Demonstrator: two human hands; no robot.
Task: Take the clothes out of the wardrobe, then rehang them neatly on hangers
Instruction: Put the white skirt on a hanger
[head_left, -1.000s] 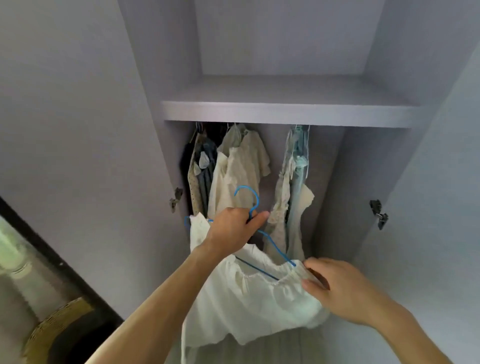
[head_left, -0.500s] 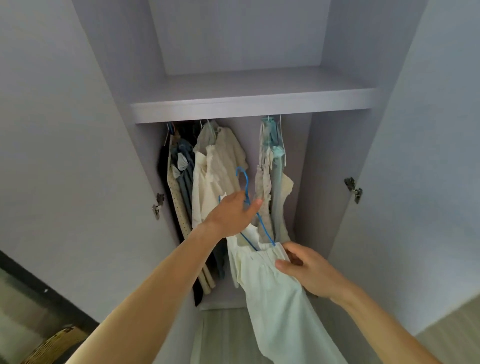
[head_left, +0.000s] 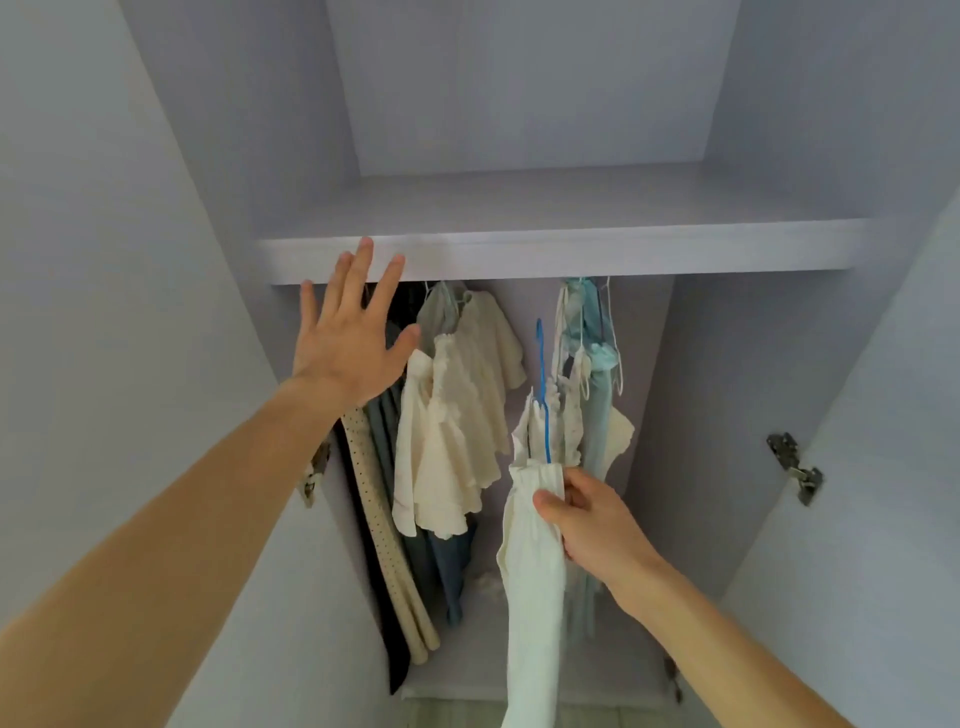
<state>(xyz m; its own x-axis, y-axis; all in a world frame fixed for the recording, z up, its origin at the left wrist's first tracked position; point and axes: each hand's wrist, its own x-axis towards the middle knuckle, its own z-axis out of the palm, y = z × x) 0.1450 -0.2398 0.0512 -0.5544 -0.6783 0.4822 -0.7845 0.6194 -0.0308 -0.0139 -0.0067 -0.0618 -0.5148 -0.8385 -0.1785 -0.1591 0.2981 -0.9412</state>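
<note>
A white garment (head_left: 535, 566) hangs on a blue hanger (head_left: 543, 395), whose hook points up in the gap between the hung clothes. My right hand (head_left: 587, 514) pinches the garment's gathered top just under the hanger. My left hand (head_left: 348, 332) is raised with fingers spread, in front of the dark and dotted clothes (head_left: 382, 525) at the wardrobe's left, holding nothing. A cream ruffled blouse (head_left: 452, 421) hangs in the middle and pale blue and cream pieces (head_left: 592, 374) hang to the right. The rail is hidden behind the shelf edge.
A pale shelf (head_left: 571, 249) spans the wardrobe above the clothes. Both doors stand open, with metal hinges (head_left: 795, 467) on the right side and one (head_left: 311, 478) on the left. The wardrobe floor (head_left: 467, 670) shows below the clothes.
My left hand has let go of the blue hanger and risen up to the left with fingers spread. My right hand now carries garment and hanger alone, lifted higher toward the rail.
</note>
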